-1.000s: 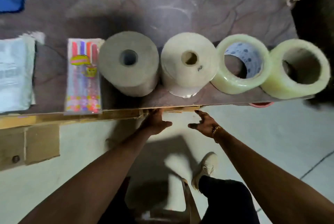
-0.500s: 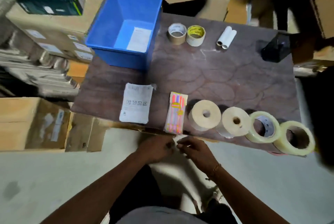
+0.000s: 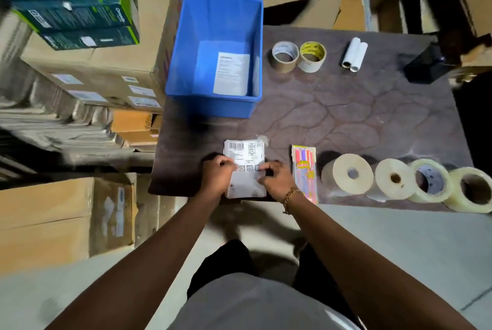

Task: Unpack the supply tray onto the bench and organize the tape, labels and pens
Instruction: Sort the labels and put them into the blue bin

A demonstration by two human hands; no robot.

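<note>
A stack of white shipping labels [image 3: 245, 153] lies at the bench's near edge. My left hand [image 3: 217, 173] grips its left side and my right hand [image 3: 274, 177] pinches its right side. Right of it lies a pack of coloured pens [image 3: 304, 169]. Two cream label rolls [image 3: 347, 173] [image 3: 395, 179] and two clear tape rolls [image 3: 430, 180] [image 3: 472, 189] line the near edge. The blue supply tray [image 3: 213, 104] stands at the back left with one printed sheet [image 3: 231, 74] inside.
At the back of the brown bench [image 3: 346, 116] stand two smaller tape rolls [image 3: 285, 56] [image 3: 311, 56], a pair of white tubes [image 3: 354, 55] and a black object [image 3: 426, 66]. Cardboard boxes [image 3: 53, 209] crowd the left side and the far side.
The camera pulled back from the bench edge, then came closer. Both hands rose from below the bench edge and took hold of the label stack.
</note>
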